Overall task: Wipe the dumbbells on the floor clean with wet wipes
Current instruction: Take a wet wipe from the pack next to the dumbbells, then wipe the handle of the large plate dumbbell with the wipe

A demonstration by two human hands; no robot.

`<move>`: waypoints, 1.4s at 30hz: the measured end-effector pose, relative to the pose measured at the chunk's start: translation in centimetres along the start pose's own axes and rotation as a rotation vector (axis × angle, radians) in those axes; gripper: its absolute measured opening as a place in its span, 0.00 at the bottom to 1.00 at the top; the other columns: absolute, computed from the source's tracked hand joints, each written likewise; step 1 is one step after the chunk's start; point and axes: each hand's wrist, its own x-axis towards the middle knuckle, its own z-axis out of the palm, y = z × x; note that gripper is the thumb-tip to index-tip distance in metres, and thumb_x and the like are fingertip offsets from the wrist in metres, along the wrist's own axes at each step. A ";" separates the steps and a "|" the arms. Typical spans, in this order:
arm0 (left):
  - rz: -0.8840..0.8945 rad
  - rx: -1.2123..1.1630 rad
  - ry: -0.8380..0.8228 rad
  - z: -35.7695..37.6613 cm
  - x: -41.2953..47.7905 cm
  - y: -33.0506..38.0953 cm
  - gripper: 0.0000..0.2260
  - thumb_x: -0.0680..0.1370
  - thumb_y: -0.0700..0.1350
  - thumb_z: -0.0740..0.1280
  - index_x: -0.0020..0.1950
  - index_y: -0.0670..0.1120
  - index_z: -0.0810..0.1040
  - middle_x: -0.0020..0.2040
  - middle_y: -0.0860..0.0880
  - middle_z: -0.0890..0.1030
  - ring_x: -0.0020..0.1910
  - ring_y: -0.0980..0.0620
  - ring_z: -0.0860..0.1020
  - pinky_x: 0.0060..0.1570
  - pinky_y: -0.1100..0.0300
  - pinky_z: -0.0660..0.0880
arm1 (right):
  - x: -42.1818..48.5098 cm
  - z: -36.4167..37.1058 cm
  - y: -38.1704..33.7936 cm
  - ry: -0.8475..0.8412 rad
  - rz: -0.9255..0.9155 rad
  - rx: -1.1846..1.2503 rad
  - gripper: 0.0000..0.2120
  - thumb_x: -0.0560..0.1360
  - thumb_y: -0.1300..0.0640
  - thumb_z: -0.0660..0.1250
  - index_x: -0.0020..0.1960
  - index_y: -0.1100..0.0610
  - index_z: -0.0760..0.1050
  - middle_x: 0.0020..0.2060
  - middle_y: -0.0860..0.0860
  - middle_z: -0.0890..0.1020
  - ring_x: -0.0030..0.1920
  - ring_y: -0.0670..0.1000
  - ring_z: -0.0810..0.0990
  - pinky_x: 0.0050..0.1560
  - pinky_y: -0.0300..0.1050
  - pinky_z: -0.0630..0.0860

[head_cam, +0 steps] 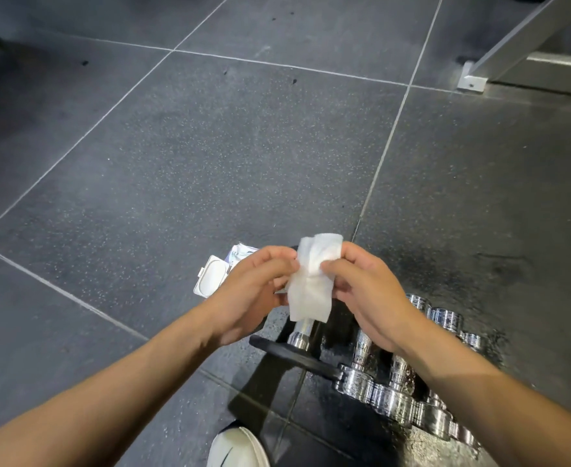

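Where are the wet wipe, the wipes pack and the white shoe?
wet wipe (311, 299), head view, lower middle of the sheet.
wipes pack (210, 276), head view, its white lid.
white shoe (237, 446), head view, toe.

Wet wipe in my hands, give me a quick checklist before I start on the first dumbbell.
1. The wet wipe is out of the pack, pinched by the left hand and the right hand: ok.
2. The wipe spread flat: not ok, bunched and creased.
3. The dumbbells on the floor below the hands: ok.
4. The lid of the pack shut: not ok, it stands open.
5. The wipe damp enough: cannot tell.
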 end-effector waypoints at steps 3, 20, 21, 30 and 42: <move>-0.041 -0.045 -0.030 0.5 -0.4 0.0 0.22 0.75 0.42 0.74 0.68 0.39 0.78 0.62 0.37 0.82 0.56 0.43 0.82 0.60 0.46 0.78 | -0.8 -0.4 -0.6 -0.028 0.033 0.103 0.10 0.78 0.71 0.58 0.55 0.70 0.76 0.47 0.62 0.82 0.48 0.57 0.80 0.53 0.55 0.77; -0.089 -0.072 -0.207 5.0 1.6 -3.1 0.20 0.76 0.29 0.69 0.68 0.38 0.78 0.62 0.33 0.81 0.58 0.38 0.81 0.56 0.46 0.79 | -3.3 -3.4 1.0 0.144 0.023 -0.149 0.19 0.74 0.60 0.76 0.60 0.55 0.72 0.54 0.55 0.83 0.51 0.55 0.85 0.49 0.55 0.84; -0.087 -0.090 -0.192 5.0 1.7 -3.2 0.23 0.74 0.28 0.69 0.69 0.38 0.78 0.62 0.33 0.81 0.57 0.38 0.81 0.54 0.47 0.80 | -3.4 -3.5 1.3 0.182 0.017 -0.200 0.19 0.75 0.61 0.76 0.61 0.53 0.71 0.54 0.54 0.82 0.53 0.54 0.85 0.51 0.57 0.84; -0.138 -0.173 -0.060 4.4 1.2 -4.2 0.14 0.81 0.37 0.67 0.66 0.36 0.79 0.60 0.35 0.83 0.53 0.43 0.82 0.53 0.50 0.80 | -2.7 -1.8 3.6 0.297 -0.140 -0.618 0.22 0.75 0.59 0.71 0.63 0.46 0.64 0.49 0.46 0.80 0.48 0.49 0.82 0.45 0.50 0.81; -0.002 -0.231 0.088 3.3 1.0 -3.8 0.12 0.84 0.49 0.66 0.63 0.44 0.77 0.57 0.42 0.84 0.55 0.45 0.83 0.56 0.46 0.80 | -1.3 -1.9 5.6 0.498 0.044 -0.412 0.08 0.75 0.63 0.65 0.49 0.50 0.74 0.44 0.52 0.81 0.45 0.58 0.83 0.46 0.63 0.82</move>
